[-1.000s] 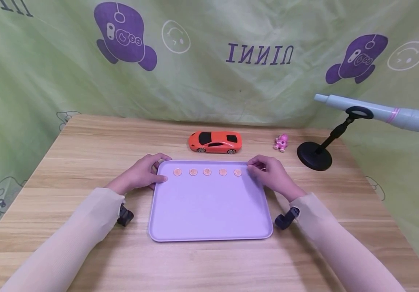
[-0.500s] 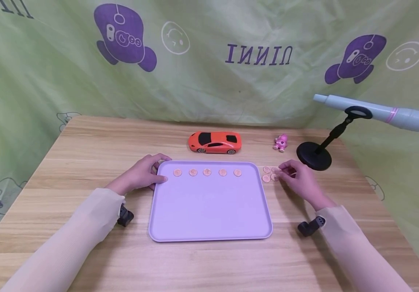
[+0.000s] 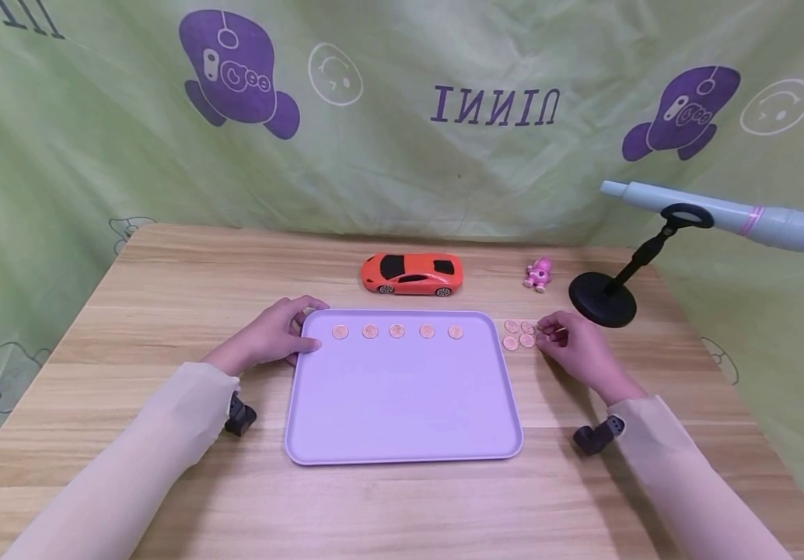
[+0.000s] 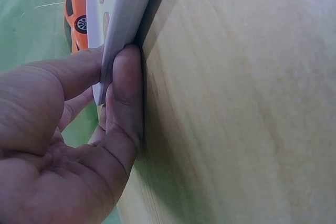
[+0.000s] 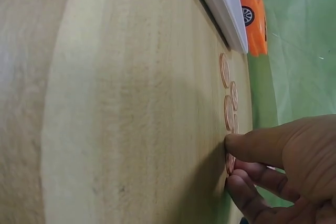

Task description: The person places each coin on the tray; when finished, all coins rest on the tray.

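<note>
My left hand (image 3: 272, 330) grips the far left corner of a lilac tray (image 3: 402, 404), thumb over the rim. In the left wrist view the fingers (image 4: 126, 74) lie against the tray's outer side, by the tabletop. A row of several copper coins (image 3: 397, 331) lies along the tray's far side. More copper coins (image 3: 510, 342) lie flat in a cluster on the table, just right of the tray. At that cluster's right side, my right hand (image 3: 577, 346) pinches a coin (image 5: 230, 162) between thumb and fingers, low at the table surface; the hand partly hides it.
An orange toy car (image 3: 412, 274) stands behind the tray. To its right are a small pink toy figure (image 3: 538, 274) and a black stand (image 3: 605, 299) bearing a light-blue microphone (image 3: 724, 215). A green printed cloth (image 3: 402, 171) hangs behind the wooden table (image 3: 402, 513).
My right hand has moved right from the tray's far right corner to the coins on the table, uncovering several of them. My left hand and the tray have stayed in place.
</note>
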Motion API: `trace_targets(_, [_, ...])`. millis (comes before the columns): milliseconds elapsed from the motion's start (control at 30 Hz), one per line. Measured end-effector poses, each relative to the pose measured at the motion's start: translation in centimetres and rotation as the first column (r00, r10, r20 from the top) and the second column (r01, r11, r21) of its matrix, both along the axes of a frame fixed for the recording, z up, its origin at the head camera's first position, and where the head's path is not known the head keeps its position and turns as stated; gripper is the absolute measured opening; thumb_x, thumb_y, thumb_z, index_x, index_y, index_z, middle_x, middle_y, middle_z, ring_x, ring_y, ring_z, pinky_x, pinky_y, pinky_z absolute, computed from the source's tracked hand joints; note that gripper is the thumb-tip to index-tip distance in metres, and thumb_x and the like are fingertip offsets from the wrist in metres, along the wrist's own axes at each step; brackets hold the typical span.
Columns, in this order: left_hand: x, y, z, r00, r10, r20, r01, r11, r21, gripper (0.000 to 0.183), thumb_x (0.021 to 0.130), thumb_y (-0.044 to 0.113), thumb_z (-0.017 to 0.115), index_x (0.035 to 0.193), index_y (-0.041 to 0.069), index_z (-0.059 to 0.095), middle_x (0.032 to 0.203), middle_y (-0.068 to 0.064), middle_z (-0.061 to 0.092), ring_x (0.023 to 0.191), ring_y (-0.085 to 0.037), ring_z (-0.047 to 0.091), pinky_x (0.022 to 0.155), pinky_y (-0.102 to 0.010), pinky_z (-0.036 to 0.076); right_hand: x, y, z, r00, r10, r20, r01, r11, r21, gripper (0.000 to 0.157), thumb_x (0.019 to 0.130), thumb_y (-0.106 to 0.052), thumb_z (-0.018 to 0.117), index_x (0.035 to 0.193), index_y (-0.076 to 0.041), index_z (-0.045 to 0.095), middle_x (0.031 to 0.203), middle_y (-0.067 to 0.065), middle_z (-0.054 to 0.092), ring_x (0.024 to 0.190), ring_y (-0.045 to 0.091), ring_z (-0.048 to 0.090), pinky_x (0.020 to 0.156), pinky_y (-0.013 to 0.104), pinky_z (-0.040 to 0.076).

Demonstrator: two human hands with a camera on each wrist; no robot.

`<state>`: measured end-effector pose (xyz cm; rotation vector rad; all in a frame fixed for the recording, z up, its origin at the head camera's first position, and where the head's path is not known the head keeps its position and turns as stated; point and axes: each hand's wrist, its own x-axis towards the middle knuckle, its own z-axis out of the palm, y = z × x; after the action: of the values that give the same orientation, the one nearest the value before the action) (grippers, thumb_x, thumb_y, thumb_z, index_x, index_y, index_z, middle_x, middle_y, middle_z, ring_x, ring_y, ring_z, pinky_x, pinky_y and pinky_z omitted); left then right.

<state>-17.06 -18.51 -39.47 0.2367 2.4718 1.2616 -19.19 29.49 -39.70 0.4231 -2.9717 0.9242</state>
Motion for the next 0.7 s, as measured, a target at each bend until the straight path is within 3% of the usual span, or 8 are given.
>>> trace_targets(400, [0.0,-0.1,-0.4,1.000,0.000,0.003,0.000,1.000,-0.003,0.059,0.095,-0.003,0.070,0.149,0.000,0.048,0.106,-0.022,0.055,0.074,-0.018,0.065,0.059,-0.031,0.064,-0.5,0.7,-0.2,0.997,-0.033,0.065,0.029,0.998,0.062,0.021,0.094,-0.006,0.075,0.109,0.007,0.070,0.095,0.018,0.071,0.085,0.020,0.061,0.070,0.017,0.050])
trace_targets(700, [0.0,0.0,-0.1,1.000,0.008,0.012,-0.008,1.000,0.011,0.059,0.095,-0.003,0.070,0.150,0.000,0.047,0.109,-0.024,0.054,0.077,-0.019,0.066,0.060,-0.031,0.065,-0.2,1.4,-0.2,0.995,-0.050,0.089,0.048,0.999,0.024,0.018,0.093,-0.011,0.079,0.100,0.003,0.072,0.089,0.014,0.071,0.076,0.013,0.057,0.064,0.015,0.049])
